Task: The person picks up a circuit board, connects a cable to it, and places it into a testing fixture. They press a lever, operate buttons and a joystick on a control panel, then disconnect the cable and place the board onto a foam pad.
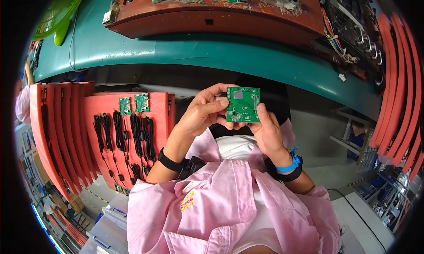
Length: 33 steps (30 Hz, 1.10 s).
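Holding green circuit board (244,106), left fingers (215,107), right fingers (265,116) at opposite edges

left hand (205,110) has got one edge of a green board (244,107), right hand (268,130) has the opposite one. black cables (118,132) and more boards (141,103) on red foam (100,106) off left, teal bench (176,55) up front

Scene is lit brightly and fairly evenly; exact source can't be told. Soft sheen is thrown off the green bench (190,54), deep shadow is seen beneath it. Green circuit board (244,106) is rendered sharp, down to its components. Bench edge and red sheets (392,86) at right are bowed by the fisheye; rim detail is softened, corners blacked out.
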Motion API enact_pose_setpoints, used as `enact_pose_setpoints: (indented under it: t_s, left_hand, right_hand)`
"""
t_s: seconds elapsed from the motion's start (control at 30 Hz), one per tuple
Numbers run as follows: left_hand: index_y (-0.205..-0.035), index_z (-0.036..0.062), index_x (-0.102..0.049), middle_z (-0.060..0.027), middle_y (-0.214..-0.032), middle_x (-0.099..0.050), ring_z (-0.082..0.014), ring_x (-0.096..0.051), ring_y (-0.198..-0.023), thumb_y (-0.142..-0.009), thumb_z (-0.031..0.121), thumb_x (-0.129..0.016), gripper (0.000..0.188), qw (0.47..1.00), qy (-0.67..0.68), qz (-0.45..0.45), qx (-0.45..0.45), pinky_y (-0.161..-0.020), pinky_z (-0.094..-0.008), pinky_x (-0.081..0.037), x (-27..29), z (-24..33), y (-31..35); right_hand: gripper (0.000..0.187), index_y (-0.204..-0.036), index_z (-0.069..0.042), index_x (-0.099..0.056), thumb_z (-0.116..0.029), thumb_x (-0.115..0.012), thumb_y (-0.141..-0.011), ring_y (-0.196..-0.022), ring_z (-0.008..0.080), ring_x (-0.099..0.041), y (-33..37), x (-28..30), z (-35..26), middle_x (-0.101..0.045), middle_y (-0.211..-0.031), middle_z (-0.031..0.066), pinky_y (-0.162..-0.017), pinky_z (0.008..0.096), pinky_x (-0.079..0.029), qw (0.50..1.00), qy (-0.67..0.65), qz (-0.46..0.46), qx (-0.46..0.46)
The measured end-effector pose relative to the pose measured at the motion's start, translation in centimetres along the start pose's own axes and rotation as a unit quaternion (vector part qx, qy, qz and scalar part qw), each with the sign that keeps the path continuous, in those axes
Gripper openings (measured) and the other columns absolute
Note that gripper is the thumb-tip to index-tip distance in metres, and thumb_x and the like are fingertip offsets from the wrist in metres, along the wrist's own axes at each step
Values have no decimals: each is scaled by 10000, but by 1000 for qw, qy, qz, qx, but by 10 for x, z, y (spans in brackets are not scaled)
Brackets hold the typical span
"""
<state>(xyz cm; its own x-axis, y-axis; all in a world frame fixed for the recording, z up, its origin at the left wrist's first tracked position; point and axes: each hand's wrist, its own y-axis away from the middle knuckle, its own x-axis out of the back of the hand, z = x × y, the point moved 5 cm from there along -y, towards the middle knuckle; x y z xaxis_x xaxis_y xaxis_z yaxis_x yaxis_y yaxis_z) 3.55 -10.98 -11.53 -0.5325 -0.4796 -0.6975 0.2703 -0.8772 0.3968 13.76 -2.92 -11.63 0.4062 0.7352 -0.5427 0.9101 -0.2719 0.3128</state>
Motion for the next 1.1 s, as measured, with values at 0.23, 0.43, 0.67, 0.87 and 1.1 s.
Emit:
enact_pose_setpoints:
  t_s: [0.23, 0.43, 0.67, 0.87, 1.1]
  left_hand:
    - [-1169, -42, -378, -142, -886, -576, -194, -617, -627, -823, 137, -522, 416, 1000, 11, -11, -6, -548, -280, -541, 1, -2, 1]
    - [-1230, -31, -335, -151, -931, -571, -208, -620, -681, -851, 96, -470, 423, 999, 38, -35, -16, -591, -299, -544, 0, -2, -1]
    - [-1234, -33, -344, -105, -863, -579, -152, -588, -592, -865, 124, -450, 415, 998, 69, 6, 0, -527, -272, -534, -3, -4, -3]
    - [-1223, -37, -350, -147, -942, -570, -204, -624, -702, -895, 122, -394, 367, 994, 94, -51, -12, -605, -322, -552, 3, -6, -4]
    - [-1231, -35, -356, -66, -786, -552, -111, -540, -563, -870, 135, -448, 410, 998, 57, 17, 0, -502, -268, -531, -1, -4, -3]
  right_hand:
    - [455, -1035, 12, -517, -366, -287, -933, -757, 136, -509, 1, 3, 2, -576, -902, 89, -719, 282, -427, 1000, -20, 10, -9]
    - [450, -1041, 8, -512, -367, -287, -933, -739, 131, -504, 0, 2, 3, -570, -878, 80, -711, 282, -429, 998, -48, 36, -33]
    - [446, -1028, 4, -517, -366, -286, -934, -725, 134, -508, 0, 2, 2, -564, -834, 74, -704, 286, -435, 996, -64, 51, -38]
    - [443, -1003, 5, -524, -362, -287, -934, -717, 138, -515, -2, 0, 1, -560, -801, 74, -697, 291, -441, 995, -70, 51, -43]
    - [442, -999, 5, -528, -361, -288, -934, -721, 137, -518, -1, 3, 3, -566, -815, 74, -698, 290, -437, 996, -63, 48, -39]
